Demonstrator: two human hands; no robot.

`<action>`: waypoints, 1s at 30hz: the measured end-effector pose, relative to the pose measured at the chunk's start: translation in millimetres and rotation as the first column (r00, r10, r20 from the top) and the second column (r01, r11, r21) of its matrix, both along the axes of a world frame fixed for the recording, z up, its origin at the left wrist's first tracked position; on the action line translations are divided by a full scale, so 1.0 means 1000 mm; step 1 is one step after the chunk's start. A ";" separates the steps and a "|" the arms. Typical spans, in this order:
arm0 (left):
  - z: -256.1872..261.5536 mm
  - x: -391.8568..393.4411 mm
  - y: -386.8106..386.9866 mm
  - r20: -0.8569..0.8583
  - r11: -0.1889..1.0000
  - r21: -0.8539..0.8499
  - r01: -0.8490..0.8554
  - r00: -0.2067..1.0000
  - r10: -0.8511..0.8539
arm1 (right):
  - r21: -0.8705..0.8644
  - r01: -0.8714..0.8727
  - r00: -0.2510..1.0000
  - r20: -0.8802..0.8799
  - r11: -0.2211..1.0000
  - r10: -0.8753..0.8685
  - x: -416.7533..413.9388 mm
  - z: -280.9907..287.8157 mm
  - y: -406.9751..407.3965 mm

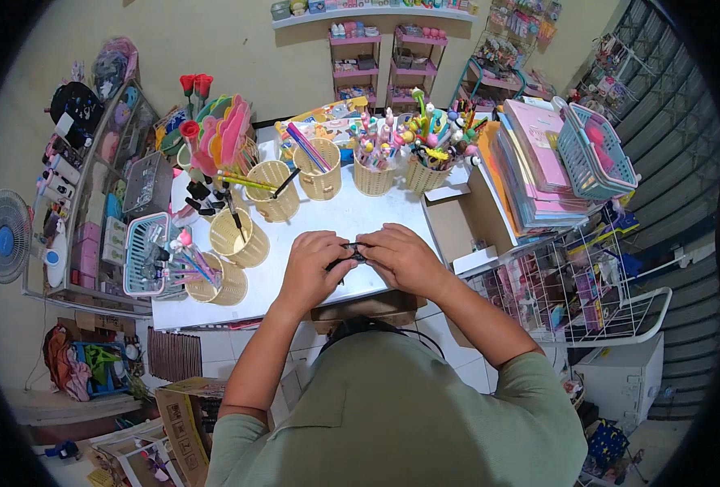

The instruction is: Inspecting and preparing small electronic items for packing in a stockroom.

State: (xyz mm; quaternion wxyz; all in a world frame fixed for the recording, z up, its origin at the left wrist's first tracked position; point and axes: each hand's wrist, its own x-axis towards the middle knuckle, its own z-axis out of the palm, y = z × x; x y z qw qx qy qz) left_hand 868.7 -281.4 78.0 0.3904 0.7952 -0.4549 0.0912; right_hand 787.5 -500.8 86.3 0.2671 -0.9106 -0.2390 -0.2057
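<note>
My left hand (316, 265) and my right hand (401, 259) meet over the front part of a white table (372, 216). Between their fingers they hold a small black object (355, 251), mostly hidden, so its kind cannot be told. Beyond the hands stand woven baskets: one with pencils (273, 204), one with purple and blue pens (318, 176), and two with figure-topped pens (374, 179), (427, 176). To the left, a basket with black pens (238, 246) stands behind another with figure-topped pens (217, 289).
An open cardboard box (466, 219) lies at the right, beside stacked folders (536, 164) and a blue plastic basket (597, 155). Another blue basket (147, 259) sits at the left, near a glass display case (101, 201). A white wire rack (579, 292) stands to the right.
</note>
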 end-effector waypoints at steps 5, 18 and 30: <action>0.000 -0.001 0.001 -0.023 1.000 0.008 0.004 1.000 -0.003 | 0.006 0.041 0.999 -0.008 0.999 -0.041 -0.004 0.001 0.000; 0.004 0.000 0.002 -0.032 0.999 0.031 0.009 0.999 -0.008 | 0.136 -0.007 0.998 -0.066 0.991 0.016 0.002 -0.005 0.000; 0.039 0.025 0.026 -0.935 0.903 -0.175 0.392 0.221 -0.278 | -0.045 -0.287 0.957 0.024 0.957 0.288 -0.008 0.057 0.003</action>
